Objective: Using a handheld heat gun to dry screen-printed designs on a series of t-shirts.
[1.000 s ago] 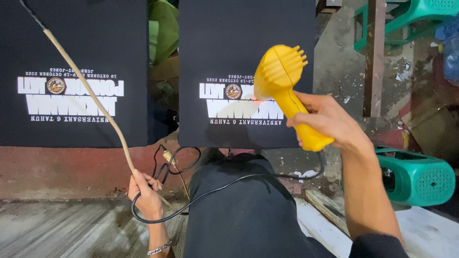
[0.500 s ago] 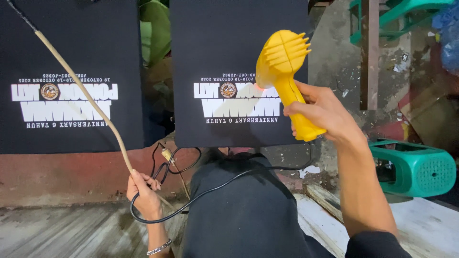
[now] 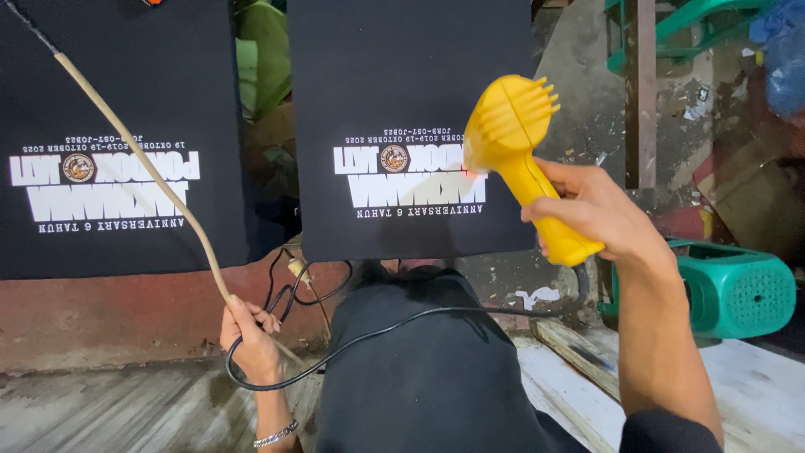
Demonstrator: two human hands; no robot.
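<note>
Barely shifted since before: dryer nudged lower, view slid right. My right hand (image 3: 599, 214) is wrapped tight round the handle of one yellow hair dryer (image 3: 521, 155), nozzle at 11 o'clock toward a black printed shirt (image 3: 411, 126). My left hand (image 3: 250, 340) is curled closed on one tan stick (image 3: 138, 159) and one black cord (image 3: 377, 334). Two shirts total, second (image 3: 109, 134) at 9 o'clock. One green stool (image 3: 734, 289) at 3 o'clock.
</note>
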